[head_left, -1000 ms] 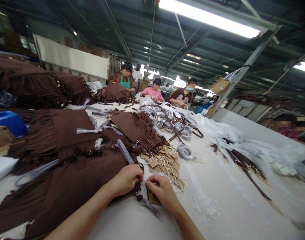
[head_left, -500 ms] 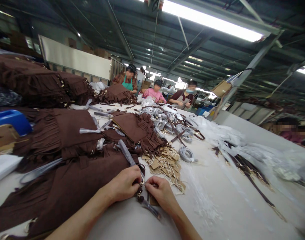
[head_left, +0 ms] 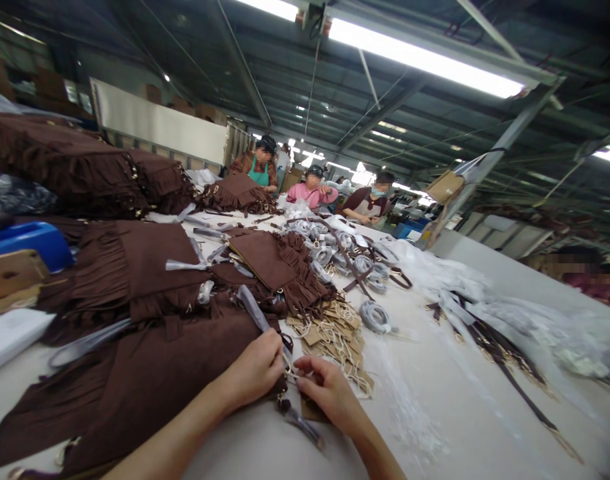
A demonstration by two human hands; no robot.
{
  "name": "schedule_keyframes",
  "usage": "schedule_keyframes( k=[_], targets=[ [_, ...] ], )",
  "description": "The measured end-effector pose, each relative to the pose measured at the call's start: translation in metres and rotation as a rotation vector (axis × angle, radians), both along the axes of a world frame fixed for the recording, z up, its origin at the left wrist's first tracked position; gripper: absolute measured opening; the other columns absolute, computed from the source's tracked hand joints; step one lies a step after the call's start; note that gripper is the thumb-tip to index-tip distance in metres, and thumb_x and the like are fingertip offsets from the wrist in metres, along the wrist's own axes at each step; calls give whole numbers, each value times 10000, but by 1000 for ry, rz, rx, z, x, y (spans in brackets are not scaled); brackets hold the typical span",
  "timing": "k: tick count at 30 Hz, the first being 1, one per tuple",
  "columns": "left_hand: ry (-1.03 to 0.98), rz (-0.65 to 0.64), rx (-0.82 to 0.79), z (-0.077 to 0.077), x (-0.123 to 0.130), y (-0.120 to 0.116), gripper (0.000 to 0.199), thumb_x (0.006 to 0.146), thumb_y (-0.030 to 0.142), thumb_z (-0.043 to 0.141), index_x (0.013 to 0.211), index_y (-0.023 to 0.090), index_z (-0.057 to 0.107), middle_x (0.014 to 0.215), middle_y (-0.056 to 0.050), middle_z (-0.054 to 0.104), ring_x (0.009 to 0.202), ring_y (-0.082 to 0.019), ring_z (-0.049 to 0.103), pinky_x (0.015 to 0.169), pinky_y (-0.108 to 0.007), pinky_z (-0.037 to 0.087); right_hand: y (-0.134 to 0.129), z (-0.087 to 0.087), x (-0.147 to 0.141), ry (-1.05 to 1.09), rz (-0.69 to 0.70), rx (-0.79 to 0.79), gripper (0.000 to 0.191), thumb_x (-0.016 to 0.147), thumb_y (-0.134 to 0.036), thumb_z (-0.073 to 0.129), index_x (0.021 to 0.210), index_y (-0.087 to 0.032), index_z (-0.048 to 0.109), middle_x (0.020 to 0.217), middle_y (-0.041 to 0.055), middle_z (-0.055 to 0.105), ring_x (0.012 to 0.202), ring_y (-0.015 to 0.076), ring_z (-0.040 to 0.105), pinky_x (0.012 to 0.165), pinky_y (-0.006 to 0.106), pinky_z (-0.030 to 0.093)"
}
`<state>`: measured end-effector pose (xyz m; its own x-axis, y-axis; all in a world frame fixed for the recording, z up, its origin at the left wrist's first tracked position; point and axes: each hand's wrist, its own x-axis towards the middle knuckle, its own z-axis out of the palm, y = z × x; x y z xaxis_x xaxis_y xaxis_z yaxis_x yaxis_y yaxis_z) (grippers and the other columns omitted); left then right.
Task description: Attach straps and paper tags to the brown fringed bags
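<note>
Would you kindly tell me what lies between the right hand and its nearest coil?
The head view shows a pile of tags between the right hand and the coil.

Dark brown fringed cloth bag is looking matt, suede-like; round grey plastic-wrapped strap coil is shining; flat tan card tags are looking matt.

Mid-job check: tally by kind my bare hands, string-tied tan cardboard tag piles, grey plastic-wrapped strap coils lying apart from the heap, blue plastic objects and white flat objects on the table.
Bare hands: 2 (left hand, right hand)
Tan cardboard tag pile: 1
Separate grey plastic-wrapped strap coil: 1
Blue plastic object: 1
White flat object: 1
Total: 6
</note>
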<state>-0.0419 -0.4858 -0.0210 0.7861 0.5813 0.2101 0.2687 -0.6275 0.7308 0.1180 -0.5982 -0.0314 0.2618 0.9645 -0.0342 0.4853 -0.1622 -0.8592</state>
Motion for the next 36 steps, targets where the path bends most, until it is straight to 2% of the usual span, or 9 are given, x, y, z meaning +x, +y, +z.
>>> schedule_keyframes(
  k=[3, 6, 11, 15, 21, 24, 27, 33, 36],
  targets=[
    [-103, 46, -104, 0, -3, 9, 129, 825, 182, 368, 716, 211, 431, 771, -18, 529, 749, -171, 504, 691, -274, 421, 1, 4, 0, 107, 4, -43, 247, 743, -272, 591, 966, -187, 654, 658, -42, 604, 491, 98, 438, 480, 216, 322],
    [-180, 67, -199, -1, -3, 14, 117, 815, 229, 370, 733, 208, 450, 709, 14, 506, 681, -149, 495, 630, -248, 410, 9, 11, -7, 116, 13, -21, 190, 823, -323, 526, 912, -202, 642, 522, -75, 491, 452, 107, 407, 464, 222, 307],
    [-256, 77, -296, 2, -3, 12, 114, 792, 278, 403, 716, 208, 451, 651, 45, 457, 598, -125, 452, 561, -228, 371, 24, 19, -19, -49, 71, 146, 171, 831, -260, 559, 832, -199, 718, 763, 2, 663, 679, 148, 548, 646, 254, 404],
    [-279, 84, -346, 3, -1, 11, 128, 784, 305, 428, 712, 205, 463, 628, 55, 440, 568, -118, 424, 533, -224, 348, 29, 15, -20, -55, 58, 177, 145, 788, -231, 593, 687, -186, 687, 669, -13, 602, 659, 147, 526, 624, 250, 376],
    [-266, 80, -426, 4, -2, 10, 196, 817, 370, 428, 729, 202, 478, 605, 54, 469, 546, -125, 455, 528, -231, 361, 29, 8, -16, 34, 36, 179, 217, 830, -345, 577, 707, -178, 640, 660, -17, 585, 647, 147, 513, 633, 254, 397],
    [-197, 73, -383, 7, -3, 6, 211, 773, 377, 527, 717, 177, 562, 657, 24, 528, 624, -145, 496, 574, -238, 373, 30, 5, -17, 83, 18, 180, 277, 837, -419, 587, 696, -182, 618, 632, -29, 565, 629, 143, 502, 621, 251, 399],
    [-147, 61, -294, 8, -1, 2, 127, 680, 281, 603, 630, 165, 613, 695, 3, 571, 700, -163, 525, 630, -240, 371, 30, 3, -18, 103, -3, 189, 356, 836, -498, 598, 670, -183, 601, 607, -37, 537, 619, 139, 483, 608, 248, 389],
    [-129, 141, -323, -6, 8, 2, 146, 656, 232, 538, 587, 162, 646, 646, -1, 610, 664, -164, 538, 623, -242, 359, 28, 3, -18, 90, -38, 214, 387, 832, -527, 606, 650, -186, 585, 605, -39, 509, 621, 136, 454, 601, 247, 376],
    [-106, 155, -355, -12, 11, 4, 159, 639, 241, 522, 594, 157, 649, 579, 19, 562, 604, -149, 498, 573, -235, 333, 27, 3, -18, 71, -59, 230, 370, 829, -508, 609, 643, -190, 578, 606, -41, 506, 627, 139, 454, 608, 250, 371]
  ],
)
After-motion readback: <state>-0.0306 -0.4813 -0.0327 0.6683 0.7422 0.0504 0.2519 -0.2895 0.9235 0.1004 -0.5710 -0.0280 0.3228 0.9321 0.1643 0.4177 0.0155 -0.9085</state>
